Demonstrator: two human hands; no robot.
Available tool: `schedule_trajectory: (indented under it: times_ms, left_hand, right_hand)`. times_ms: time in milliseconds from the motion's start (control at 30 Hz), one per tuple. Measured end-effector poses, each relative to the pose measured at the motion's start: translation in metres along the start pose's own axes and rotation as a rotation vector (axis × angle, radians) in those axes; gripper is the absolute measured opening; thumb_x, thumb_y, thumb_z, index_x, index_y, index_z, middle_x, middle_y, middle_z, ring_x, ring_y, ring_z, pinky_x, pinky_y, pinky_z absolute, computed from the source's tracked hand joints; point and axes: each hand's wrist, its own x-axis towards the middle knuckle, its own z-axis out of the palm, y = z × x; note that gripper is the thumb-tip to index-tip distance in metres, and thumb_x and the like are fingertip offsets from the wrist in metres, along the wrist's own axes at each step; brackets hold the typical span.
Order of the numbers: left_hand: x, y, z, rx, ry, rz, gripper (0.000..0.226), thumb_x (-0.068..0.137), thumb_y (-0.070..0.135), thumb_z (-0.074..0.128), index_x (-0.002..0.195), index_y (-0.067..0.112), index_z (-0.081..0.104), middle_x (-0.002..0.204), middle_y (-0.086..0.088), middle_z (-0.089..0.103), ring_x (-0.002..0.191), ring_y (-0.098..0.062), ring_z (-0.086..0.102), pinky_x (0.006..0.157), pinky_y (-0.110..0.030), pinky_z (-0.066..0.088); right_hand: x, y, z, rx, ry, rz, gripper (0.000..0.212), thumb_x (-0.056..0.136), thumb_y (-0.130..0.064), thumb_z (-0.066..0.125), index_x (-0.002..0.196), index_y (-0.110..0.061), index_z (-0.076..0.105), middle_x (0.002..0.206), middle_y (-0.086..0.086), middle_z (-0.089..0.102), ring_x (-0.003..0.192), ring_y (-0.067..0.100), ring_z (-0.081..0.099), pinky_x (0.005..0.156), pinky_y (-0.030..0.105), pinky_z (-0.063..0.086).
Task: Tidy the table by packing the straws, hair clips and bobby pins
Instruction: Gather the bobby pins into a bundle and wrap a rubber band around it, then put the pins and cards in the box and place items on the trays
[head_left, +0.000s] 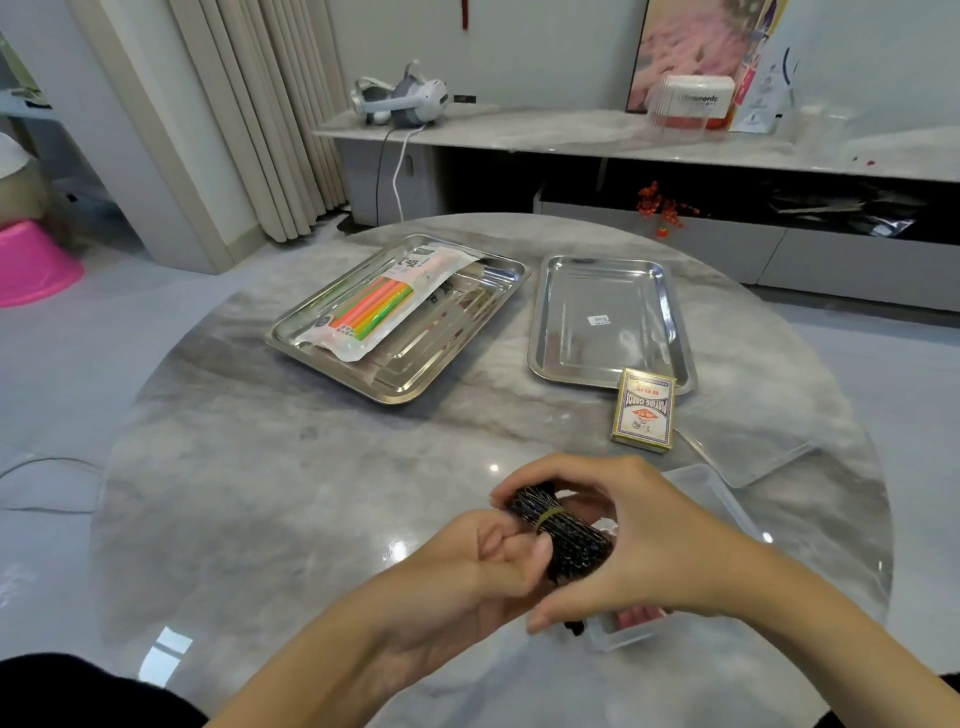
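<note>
A bundle of black bobby pins (561, 535), bound by a yellowish elastic band, is held between both hands near the table's front. My left hand (467, 577) grips it from below and the left. My right hand (649, 540) curls over its top and right end. Under my right hand sits a clear plastic box (711, 499), with something pink at its near end, mostly hidden. A packet of coloured straws (384, 306) lies in the left steel tray (332, 358). Other items in that tray are blurred.
A second steel tray (608, 322) with only a small sticker sits to the right. A pack of playing cards (644, 410) lies at its near corner. A clear lid (748, 452) rests right of the cards. The round marble table (260, 493) has open surface on the left.
</note>
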Motion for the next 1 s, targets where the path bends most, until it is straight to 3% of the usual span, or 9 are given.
schedule_trajectory:
  times_ms: [67, 167, 233, 300, 433, 600, 733, 867, 1000]
  left_hand:
    - [0.006, -0.005, 0.004, 0.051, 0.016, -0.006, 0.027, 0.089, 0.010, 0.055, 0.113, 0.002, 0.066, 0.113, -0.020, 0.060, 0.097, -0.017, 0.061, 0.084, -0.020, 0.050]
    - [0.011, -0.010, 0.007, 0.061, 0.061, -0.018, 0.021, 0.090, 0.016, 0.059, 0.099, 0.001, 0.070, 0.090, -0.011, 0.065, 0.085, -0.012, 0.063, 0.080, -0.019, 0.051]
    - [0.014, -0.014, 0.011, 0.099, 0.085, -0.036, 0.043, 0.089, 0.025, 0.061, 0.110, -0.013, 0.057, 0.094, -0.016, 0.055, 0.093, -0.019, 0.055, 0.095, -0.028, 0.049]
    - [0.014, -0.015, 0.019, 0.145, 0.063, -0.056, 0.045, 0.092, 0.029, 0.057, 0.110, -0.013, 0.055, 0.095, -0.015, 0.057, 0.095, -0.019, 0.055, 0.103, -0.034, 0.042]
    - [0.018, -0.011, 0.026, 0.256, 0.111, -0.060, 0.035, 0.093, 0.030, 0.048, 0.116, 0.007, 0.062, 0.109, -0.011, 0.069, 0.097, -0.019, 0.067, 0.085, -0.022, 0.051]
    - [0.016, -0.009, 0.024, 0.379, 0.363, 0.042, 0.022, 0.097, 0.013, 0.046, 0.106, 0.007, 0.065, 0.096, -0.010, 0.073, 0.084, -0.022, 0.072, 0.068, -0.026, 0.057]
    - [0.015, -0.014, 0.012, 0.660, 0.570, 0.202, 0.010, 0.086, 0.018, 0.065, 0.096, 0.021, 0.067, 0.096, 0.001, 0.067, 0.073, -0.006, 0.062, 0.059, -0.023, 0.052]
    - [0.014, -0.024, 0.007, 1.048, 0.419, 0.264, 0.066, 0.057, 0.066, 0.071, 0.117, 0.050, 0.049, 0.121, 0.029, 0.036, 0.112, 0.011, 0.037, 0.086, -0.007, 0.040]
    - [0.014, -0.030, 0.012, 1.257, 0.170, 0.262, 0.097, 0.061, 0.064, 0.073, 0.139, 0.053, 0.017, 0.140, 0.035, 0.005, 0.134, 0.014, 0.003, 0.104, -0.007, 0.020]
  right_hand:
    - [-0.005, 0.003, -0.004, 0.026, 0.049, 0.004, 0.058, 0.050, -0.015, 0.094, 0.102, -0.021, 0.067, 0.099, -0.007, 0.070, 0.096, 0.009, 0.067, 0.090, 0.028, 0.053]
    - [-0.011, 0.006, -0.006, 0.009, 0.111, -0.014, 0.052, 0.050, -0.016, 0.094, 0.095, -0.019, 0.068, 0.090, -0.005, 0.070, 0.088, 0.012, 0.068, 0.085, 0.025, 0.054]
    - [-0.017, 0.009, -0.007, -0.005, 0.147, -0.024, 0.051, 0.048, -0.019, 0.095, 0.092, -0.019, 0.068, 0.086, -0.006, 0.070, 0.083, 0.012, 0.068, 0.082, 0.023, 0.054]
    - [-0.025, 0.014, -0.008, -0.039, 0.185, -0.023, 0.051, 0.047, -0.024, 0.095, 0.090, -0.021, 0.068, 0.085, -0.006, 0.070, 0.081, 0.011, 0.067, 0.078, 0.022, 0.054]
    - [-0.036, 0.036, -0.014, -0.202, 0.239, 0.064, 0.050, 0.049, -0.032, 0.093, 0.088, -0.024, 0.063, 0.079, -0.009, 0.066, 0.073, 0.006, 0.060, 0.063, 0.013, 0.045]
    - [-0.049, 0.058, -0.028, -0.397, 0.215, 0.278, 0.051, 0.053, -0.029, 0.089, 0.093, -0.030, 0.056, 0.095, -0.011, 0.061, 0.088, 0.004, 0.056, 0.071, 0.010, 0.042]
    - [-0.048, 0.067, -0.027, -0.443, 0.205, 0.368, 0.048, 0.052, -0.035, 0.086, 0.092, -0.032, 0.060, 0.100, -0.011, 0.057, 0.095, 0.009, 0.052, 0.067, 0.010, 0.037]
    - [-0.040, 0.073, -0.021, -0.497, 0.171, 0.371, 0.044, 0.057, -0.028, 0.084, 0.092, -0.030, 0.059, 0.098, -0.007, 0.055, 0.092, 0.007, 0.047, 0.062, 0.005, 0.034]
    - [-0.033, 0.070, -0.023, -0.436, 0.196, 0.385, 0.031, 0.066, -0.034, 0.082, 0.092, -0.024, 0.067, 0.092, -0.007, 0.063, 0.087, 0.005, 0.057, 0.074, 0.012, 0.047]
